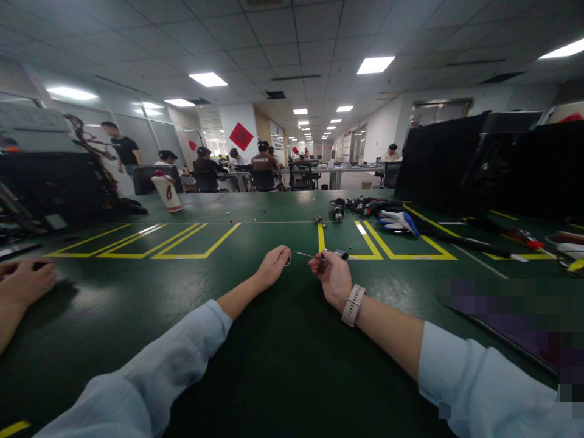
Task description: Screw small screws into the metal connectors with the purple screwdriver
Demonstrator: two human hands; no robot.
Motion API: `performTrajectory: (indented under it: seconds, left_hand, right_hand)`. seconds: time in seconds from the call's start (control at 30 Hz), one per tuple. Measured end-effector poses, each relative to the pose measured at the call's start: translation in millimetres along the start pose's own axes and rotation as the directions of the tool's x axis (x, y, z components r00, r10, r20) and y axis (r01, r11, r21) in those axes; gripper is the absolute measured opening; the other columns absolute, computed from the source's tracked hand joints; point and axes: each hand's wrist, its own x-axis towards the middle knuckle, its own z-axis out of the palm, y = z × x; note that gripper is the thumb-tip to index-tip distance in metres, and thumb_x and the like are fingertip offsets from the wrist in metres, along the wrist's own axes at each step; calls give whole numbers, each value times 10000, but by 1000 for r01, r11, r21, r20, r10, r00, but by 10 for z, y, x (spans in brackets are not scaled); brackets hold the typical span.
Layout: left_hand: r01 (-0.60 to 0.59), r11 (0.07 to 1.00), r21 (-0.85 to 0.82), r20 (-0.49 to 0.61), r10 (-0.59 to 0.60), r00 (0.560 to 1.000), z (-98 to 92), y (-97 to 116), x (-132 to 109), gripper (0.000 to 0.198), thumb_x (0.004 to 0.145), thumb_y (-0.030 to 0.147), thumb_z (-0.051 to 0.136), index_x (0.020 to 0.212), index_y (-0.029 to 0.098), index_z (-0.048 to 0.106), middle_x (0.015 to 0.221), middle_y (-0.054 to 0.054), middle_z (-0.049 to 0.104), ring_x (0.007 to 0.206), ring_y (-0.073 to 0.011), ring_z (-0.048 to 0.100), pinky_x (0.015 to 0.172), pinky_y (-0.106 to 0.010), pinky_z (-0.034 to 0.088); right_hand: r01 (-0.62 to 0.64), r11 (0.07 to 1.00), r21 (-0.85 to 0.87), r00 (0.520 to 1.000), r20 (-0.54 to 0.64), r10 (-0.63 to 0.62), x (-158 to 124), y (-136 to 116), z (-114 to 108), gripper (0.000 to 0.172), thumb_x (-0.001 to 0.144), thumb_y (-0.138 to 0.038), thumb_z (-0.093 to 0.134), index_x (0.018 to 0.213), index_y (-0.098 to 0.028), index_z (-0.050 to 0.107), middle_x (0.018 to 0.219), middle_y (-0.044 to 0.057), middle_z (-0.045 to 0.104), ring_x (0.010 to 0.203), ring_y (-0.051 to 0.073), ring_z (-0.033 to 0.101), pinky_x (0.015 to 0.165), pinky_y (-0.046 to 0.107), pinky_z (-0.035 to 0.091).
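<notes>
My left hand (272,267) is closed in a pinch above the green table. A small piece with a pale curved edge (288,259) shows at its fingertips, too small to name. Facing it, my right hand (334,277) grips a thin-shafted tool (303,253) that looks like a small screwdriver. Its slender tip points left at the left fingertips, with a narrow gap between. Fingers cover most of the handle. Right behind the right hand is a small metal cylinder (341,255); whether it touches the hand I cannot tell.
Yellow tape marks (196,256) divide the green table (274,210). Several dark metal parts (337,212) and a blue-white item (399,222) lie at the back right. A white cup (166,191) stands back left. Another person's hand (27,281) rests at the left edge; black equipment (447,161) stands right.
</notes>
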Motion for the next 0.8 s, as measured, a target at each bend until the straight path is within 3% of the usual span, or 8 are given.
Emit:
performTrajectory:
  seconds: [0.13,0.2,0.33,0.47,0.57,0.7,0.8]
  left_hand:
    - [-1,1000,10,18,1,1000,13,84,-27,405,883,448,250,671,177,463,619,8,442,599,-138,436,597,-273,363]
    - [-9,1000,7,37,9,999,48,150,-51,426,887,469,222,709,177,477,650,2,469,621,-140,458,608,-274,375]
    - [7,996,-90,14,-5,1000,167,313,-83,394,888,490,210,878,186,460,731,1,504,682,-145,499,640,-277,402]
    - [51,977,-209,-29,-58,998,273,467,-38,383,887,492,226,914,180,446,743,-5,516,688,-151,516,640,-282,423]
    - [9,989,-151,-81,-22,996,305,530,49,358,886,466,275,989,175,456,864,-45,555,807,-176,545,738,-314,434]
    - [-10,999,35,-356,22,934,327,509,150,379,886,424,319,1149,164,404,1151,-122,488,1086,-227,458,933,-389,347]
    - [-18,992,121,-299,54,953,390,480,164,413,886,411,332,1197,145,380,1206,-142,462,1138,-232,429,955,-395,336]
  right_hand:
    - [112,983,-147,993,46,-106,-44,14,22,99,655,-254,620,726,-191,590,746,12,590,684,150,524,595,269,406]
    - [221,932,-287,970,160,-180,-81,23,33,173,611,-208,664,771,-198,597,795,5,584,744,164,526,661,288,416]
    - [535,657,-531,835,450,-316,-128,19,42,264,656,-156,613,907,-203,546,880,15,566,824,180,531,769,332,418]
    - [622,515,-590,782,504,-367,-113,-44,37,238,673,-139,583,896,-203,531,876,23,564,820,192,528,756,336,416]
    - [645,491,-586,764,475,-437,-72,-153,29,151,713,-157,539,852,-215,534,851,20,558,812,190,518,752,327,405]
    - [611,487,-624,761,295,-578,113,-374,-97,163,680,-218,586,830,-217,522,786,8,532,738,178,495,708,303,400]
    - [489,396,-777,715,97,-693,359,-536,-349,200,655,-244,590,835,-197,514,800,14,524,743,174,493,700,294,398]
